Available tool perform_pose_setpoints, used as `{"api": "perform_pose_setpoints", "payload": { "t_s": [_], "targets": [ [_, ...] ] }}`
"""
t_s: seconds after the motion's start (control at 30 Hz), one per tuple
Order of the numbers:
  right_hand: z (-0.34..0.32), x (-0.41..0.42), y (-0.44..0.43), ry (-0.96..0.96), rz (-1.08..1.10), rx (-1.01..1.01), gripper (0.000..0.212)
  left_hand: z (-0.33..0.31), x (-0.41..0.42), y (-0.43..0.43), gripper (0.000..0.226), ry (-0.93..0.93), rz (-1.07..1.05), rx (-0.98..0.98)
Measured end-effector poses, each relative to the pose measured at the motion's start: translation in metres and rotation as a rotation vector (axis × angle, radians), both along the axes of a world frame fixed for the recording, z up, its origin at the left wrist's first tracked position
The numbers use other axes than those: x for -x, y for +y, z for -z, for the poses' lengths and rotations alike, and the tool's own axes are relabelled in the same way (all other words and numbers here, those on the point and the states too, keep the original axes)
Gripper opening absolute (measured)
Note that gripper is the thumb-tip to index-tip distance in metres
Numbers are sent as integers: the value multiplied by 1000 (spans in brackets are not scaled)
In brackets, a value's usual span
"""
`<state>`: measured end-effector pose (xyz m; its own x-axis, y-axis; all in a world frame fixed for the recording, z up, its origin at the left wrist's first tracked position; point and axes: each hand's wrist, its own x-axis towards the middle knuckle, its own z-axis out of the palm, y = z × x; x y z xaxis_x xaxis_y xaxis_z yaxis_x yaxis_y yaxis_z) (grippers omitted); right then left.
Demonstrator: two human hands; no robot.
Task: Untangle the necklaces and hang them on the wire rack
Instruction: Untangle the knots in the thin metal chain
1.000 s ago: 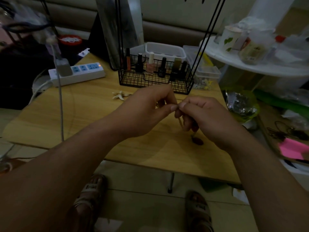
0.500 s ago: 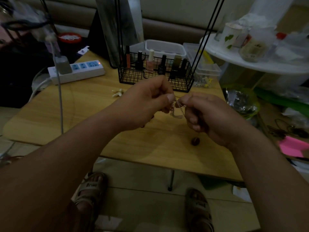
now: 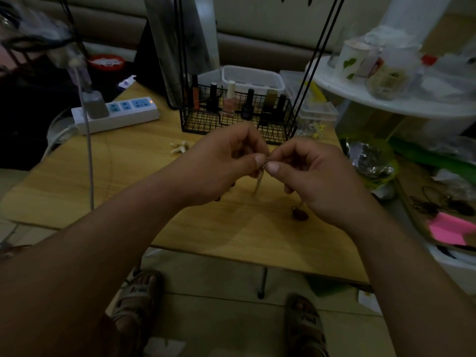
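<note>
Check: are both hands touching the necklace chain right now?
Touching. The head view shows the left hand and right hand pinching the necklace chain between thumb and fingers, thumbnails nearly meeting.

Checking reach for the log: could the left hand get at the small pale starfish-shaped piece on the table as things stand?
Probably not yet: the way to the starfish piece looks clear, but the left hand is pinching the necklace chain with the right hand.

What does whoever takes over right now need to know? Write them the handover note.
Left hand: thumb and fingers pinched on the necklace chain.
Right hand: pinching the same chain right beside it, thumbs nearly touching.
The chain hangs between the hands above the wooden table; a dark pendant lies on the table under the right hand.
Done: nothing seen hung yet.
Left: finish untangling, then hang the necklaces on the wire rack behind the hands.
</note>
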<state>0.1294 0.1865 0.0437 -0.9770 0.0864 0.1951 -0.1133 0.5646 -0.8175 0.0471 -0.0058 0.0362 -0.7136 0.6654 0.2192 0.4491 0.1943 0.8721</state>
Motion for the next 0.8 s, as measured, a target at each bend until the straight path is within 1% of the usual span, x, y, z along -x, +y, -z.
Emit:
{"api": "perform_pose_setpoints", "payload": {
  "t_s": [0.13, 0.2, 0.3, 0.43, 0.57, 0.7, 0.8],
  "targets": [
    [1, 1, -2, 25, -16, -50, 4, -1, 1, -1, 12, -57, 32, -8],
    [0, 2, -2, 18, -18, -39, 5, -2, 2, -3, 18, -100, 49, -7],
    [-1, 2, 2, 3, -22, 15, 4, -4, 3, -5, 24, -104, 65, 3],
    [-1, 2, 3, -13, -39, 84, 2, -4, 3, -7, 23, -120, 62, -14],
    [0, 6, 6, -8, -9, 190, 7, -5, 4, -7, 21, -138, 30, -89],
    [-1, 8, 3, -22, 1, 222, 13, -6, 4, -7, 19, -155, 22, -136],
    [-3, 7, -3, -42, -36, 232, 12, -5, 4, -7, 20, -174, 38, -166]
  ]
}}
